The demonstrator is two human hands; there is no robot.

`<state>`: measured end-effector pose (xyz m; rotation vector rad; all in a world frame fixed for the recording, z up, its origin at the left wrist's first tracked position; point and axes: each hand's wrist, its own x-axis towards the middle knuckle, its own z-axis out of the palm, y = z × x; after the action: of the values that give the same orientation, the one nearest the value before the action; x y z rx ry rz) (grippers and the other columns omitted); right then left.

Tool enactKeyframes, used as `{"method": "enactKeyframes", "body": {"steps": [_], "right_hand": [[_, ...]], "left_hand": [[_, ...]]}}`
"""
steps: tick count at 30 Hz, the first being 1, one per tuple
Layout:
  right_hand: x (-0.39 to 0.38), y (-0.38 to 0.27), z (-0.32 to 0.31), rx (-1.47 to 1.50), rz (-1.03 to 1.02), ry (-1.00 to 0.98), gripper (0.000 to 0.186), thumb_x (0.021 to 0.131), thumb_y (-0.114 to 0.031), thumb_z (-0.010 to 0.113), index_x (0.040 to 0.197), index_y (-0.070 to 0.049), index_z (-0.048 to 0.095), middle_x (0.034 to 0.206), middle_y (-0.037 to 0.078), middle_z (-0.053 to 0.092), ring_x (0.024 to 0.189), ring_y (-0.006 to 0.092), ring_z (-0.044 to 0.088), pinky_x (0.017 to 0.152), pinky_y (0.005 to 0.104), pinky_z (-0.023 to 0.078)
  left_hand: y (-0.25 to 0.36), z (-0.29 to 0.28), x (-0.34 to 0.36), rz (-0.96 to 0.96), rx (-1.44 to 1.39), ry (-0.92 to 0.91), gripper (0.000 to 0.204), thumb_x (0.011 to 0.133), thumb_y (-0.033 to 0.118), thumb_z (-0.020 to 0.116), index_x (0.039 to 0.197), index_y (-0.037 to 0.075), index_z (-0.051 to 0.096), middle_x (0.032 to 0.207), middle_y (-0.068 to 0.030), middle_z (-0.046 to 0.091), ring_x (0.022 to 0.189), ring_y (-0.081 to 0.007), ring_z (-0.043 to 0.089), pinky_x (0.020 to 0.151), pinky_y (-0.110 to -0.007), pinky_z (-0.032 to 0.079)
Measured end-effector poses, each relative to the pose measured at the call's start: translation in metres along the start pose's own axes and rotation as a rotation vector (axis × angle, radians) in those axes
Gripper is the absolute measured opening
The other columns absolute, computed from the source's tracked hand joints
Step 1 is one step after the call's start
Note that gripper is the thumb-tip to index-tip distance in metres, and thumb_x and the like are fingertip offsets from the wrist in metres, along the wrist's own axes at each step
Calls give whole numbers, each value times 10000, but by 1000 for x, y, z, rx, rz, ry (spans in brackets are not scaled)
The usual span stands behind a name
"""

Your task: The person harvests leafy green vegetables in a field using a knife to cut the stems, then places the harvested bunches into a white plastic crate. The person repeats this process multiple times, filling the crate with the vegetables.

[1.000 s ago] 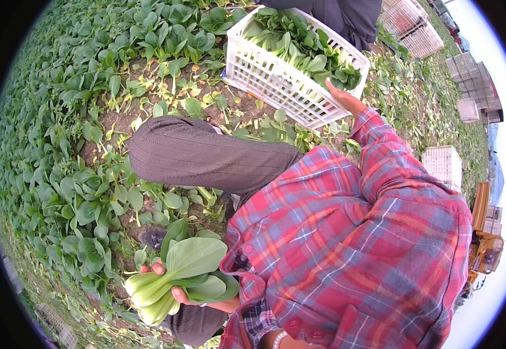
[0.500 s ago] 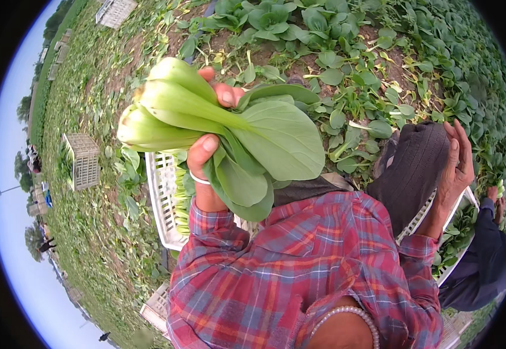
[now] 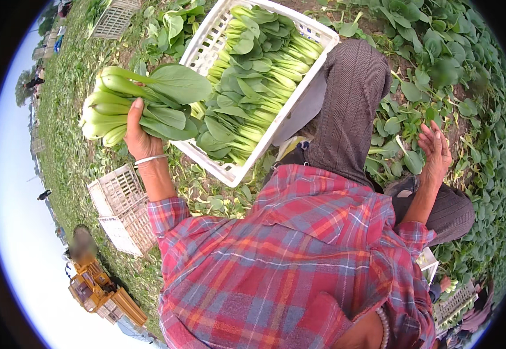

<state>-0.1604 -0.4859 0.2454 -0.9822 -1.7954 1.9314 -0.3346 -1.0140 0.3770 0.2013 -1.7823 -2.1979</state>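
A bunch of several bok choy heads [image 3: 98, 110] is in my left hand [image 3: 142, 139], pale stem bases pointing left and leaves to the right. My thumb lies across the front of the stems; most of the fingers are hidden behind them. Just right of the bunch stands a white plastic crate [image 3: 288, 113] packed with rows of bok choy [image 3: 256, 87]. The held leaves overlap the crate's left side. My right hand [image 3: 436, 148] is open and empty, fingers stretched out, beside the leafy plants to the right of my knee.
White crates [image 3: 122, 209] sit on the ground at the left, another crate [image 3: 115, 20] at the far left. Dense bok choy plants [image 3: 491, 134] grow along the right. A yellow vehicle [image 3: 104, 288] stands at lower left. Another person's sleeve [image 3: 480, 314] shows by a crate [image 3: 455, 302] at lower right.
The view has turned left, bringing the filled crate fully into sight. My left hand has carried the bok choy out to the left. My right hand has left my knee and now hovers by the plants.
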Motion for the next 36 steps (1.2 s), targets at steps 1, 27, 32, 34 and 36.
{"method": "enactKeyframes", "body": {"steps": [1, 27, 32, 34, 36], "right_hand": [[3, 0, -1, 5, 25, 13, 358, 989, -259, 532, 1230, -5, 603, 1054, 120, 700, 849, 123, 667, 744, 240, 546], [0, 30, -40, 29, 240, 19, 393, 985, -262, 540, 1299, -27, 555, 1112, 103, 684, 866, 111, 669, 728, 224, 562], [0, 37, -39, -5, 261, -6, 442, 982, -291, 544, 1334, -26, 518, 1161, 111, 663, 899, 99, 665, 749, 214, 566], [0, 40, -32, 8, 266, -53, 423, 983, -286, 541, 1322, -33, 534, 1146, 104, 670, 894, 99, 660, 751, 217, 553], [-5, 35, -23, 15, 256, -48, 405, 984, -283, 538, 1300, -31, 557, 1122, 97, 680, 894, 105, 652, 756, 228, 541]], "left_hand": [[-9, -13, -3, -107, -107, 10, 434, 860, 98, 620, 1261, -42, 531, 1250, -133, 574, 1146, -246, 553, 1040, -391, 419], [-307, -17, 85, -7, 817, 449, 651, 638, 290, 894, 1040, -130, 600, 977, -188, 682, 819, -252, 657, 777, -365, 518], [-309, -34, 99, -394, 1385, 97, 1131, 820, 544, 664, 1348, -271, 85, 1159, -392, 549, 1095, -428, 588, 956, -421, 453], [-302, -52, 112, -393, 1576, -9, 1157, 854, 665, 514, 1303, -320, 104, 1076, -392, 587, 1036, -435, 620, 899, -438, 493], [-265, -66, 125, -704, 1322, -200, 1072, 815, 726, 518, 1176, -279, 413, 959, -343, 641, 917, -422, 665, 764, -446, 538]]}}
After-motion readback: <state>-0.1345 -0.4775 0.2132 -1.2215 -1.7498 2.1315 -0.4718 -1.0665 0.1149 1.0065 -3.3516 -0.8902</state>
